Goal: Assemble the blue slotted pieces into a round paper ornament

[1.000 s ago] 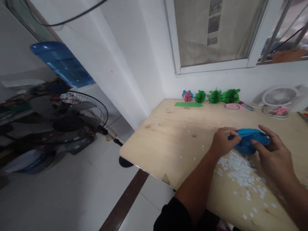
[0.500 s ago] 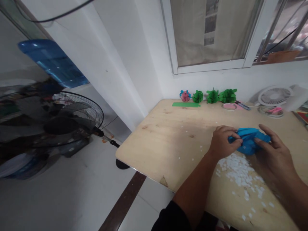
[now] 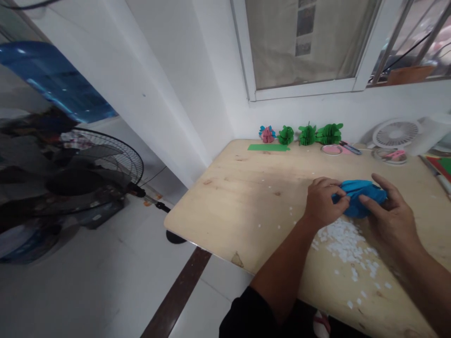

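Blue paper bundle: We see the layered blue paper bundle (image 3: 355, 210) between two bare hands on the right side of the wooden tabletop (image 3: 225, 202), just beyond a scatter of white paper chips (image 3: 341, 241); whether it touches the wood, we cannot tell.
Left hand: We find the left hand (image 3: 322, 199) pinching the bundle's left edge, thumb and forefinger pressed together on the paper, the remaining fingers curled behind.
Right hand: We see the right hand (image 3: 396, 213) cupping the opposite end, thumb laid on the near face, forefinger raised apart at the far right edge; the other fingers are mostly hidden from us.
Paper layers: We judge the bundle light, soft and springy, more apt to crease or tear than to slip. We would take it by the outer edges, with little pressure, and leave the loose folds in the middle uncrushed.
Paper between fingers: We see its left edge inside the left pinch, its middle bare between the two thumbs, its right end within the right hand's curve.
Wall side: We count three green paper figures (image 3: 329, 134) and a pink-and-blue paper figure (image 3: 268, 135) in a row, a green paper strip (image 3: 268, 147) before them and a white desk fan (image 3: 396, 134) farther right.
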